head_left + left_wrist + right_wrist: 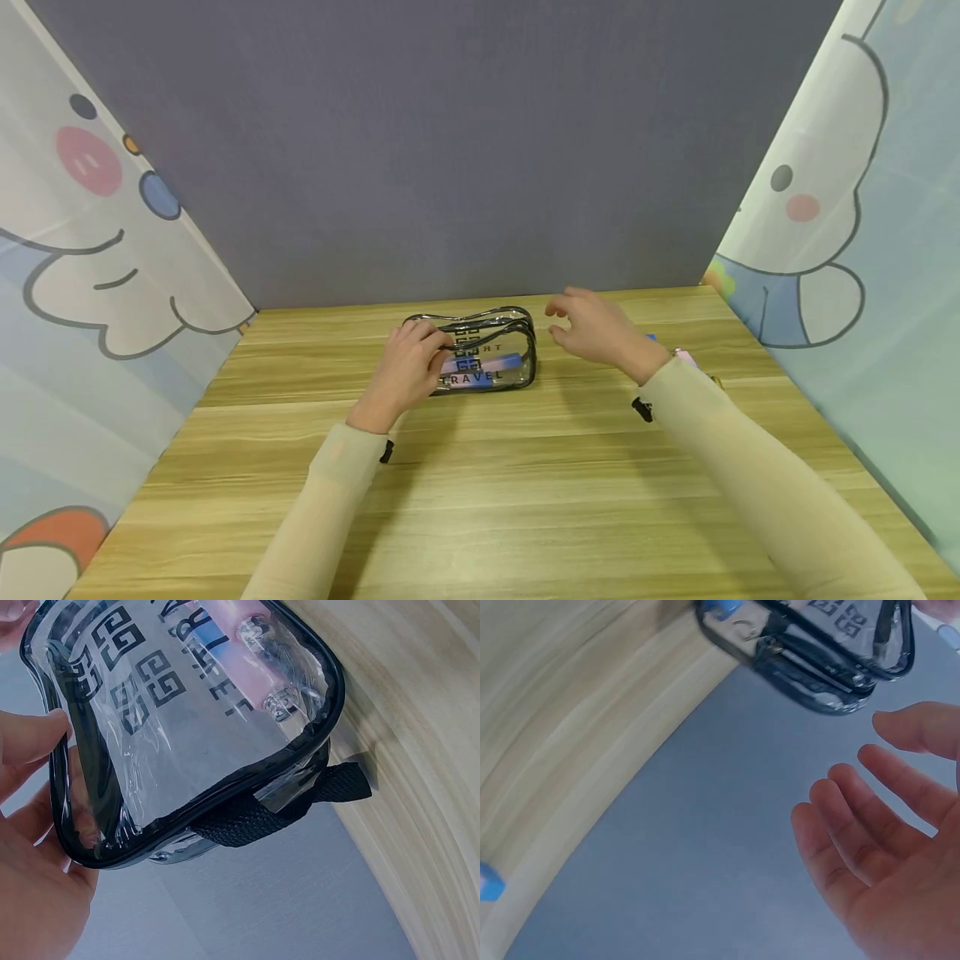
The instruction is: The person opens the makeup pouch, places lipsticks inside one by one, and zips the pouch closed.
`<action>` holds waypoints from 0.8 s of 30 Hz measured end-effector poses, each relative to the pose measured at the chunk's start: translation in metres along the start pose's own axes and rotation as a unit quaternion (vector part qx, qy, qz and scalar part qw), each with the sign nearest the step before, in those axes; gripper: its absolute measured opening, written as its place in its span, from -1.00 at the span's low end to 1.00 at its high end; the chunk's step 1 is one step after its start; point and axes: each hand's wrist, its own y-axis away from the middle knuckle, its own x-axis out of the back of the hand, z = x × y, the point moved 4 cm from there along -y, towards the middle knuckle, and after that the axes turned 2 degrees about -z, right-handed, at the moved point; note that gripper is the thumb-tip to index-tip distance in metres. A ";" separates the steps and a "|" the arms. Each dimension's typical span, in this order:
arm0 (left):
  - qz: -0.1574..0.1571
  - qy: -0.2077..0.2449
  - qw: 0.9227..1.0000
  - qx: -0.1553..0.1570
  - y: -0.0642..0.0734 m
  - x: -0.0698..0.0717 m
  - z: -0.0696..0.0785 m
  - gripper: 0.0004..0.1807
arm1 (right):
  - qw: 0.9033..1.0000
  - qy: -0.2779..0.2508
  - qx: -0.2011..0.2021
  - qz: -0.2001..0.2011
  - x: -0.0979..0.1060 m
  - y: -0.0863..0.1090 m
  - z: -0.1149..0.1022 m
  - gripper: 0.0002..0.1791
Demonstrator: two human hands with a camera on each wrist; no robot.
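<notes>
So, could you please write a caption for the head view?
Left hand grips a clear pouch holding pink-blue tubes; right hand hovers beside it.

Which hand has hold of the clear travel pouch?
The left hand, pinching the black-trimmed clear travel pouch at its edge; the right hand is apart from it, holding nothing.
</notes>
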 end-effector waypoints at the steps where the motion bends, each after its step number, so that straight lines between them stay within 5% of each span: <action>1: -0.001 -0.001 1.000 0.001 0.000 0.000 0.000 -0.91 | 1.000 0.004 -0.001 0.000 0.000 0.003 0.003 -0.65; 24: -0.016 -0.006 1.000 0.006 0.004 0.001 0.003 -0.91 | 0.999 -0.022 -0.047 0.005 0.003 0.068 0.073 -0.69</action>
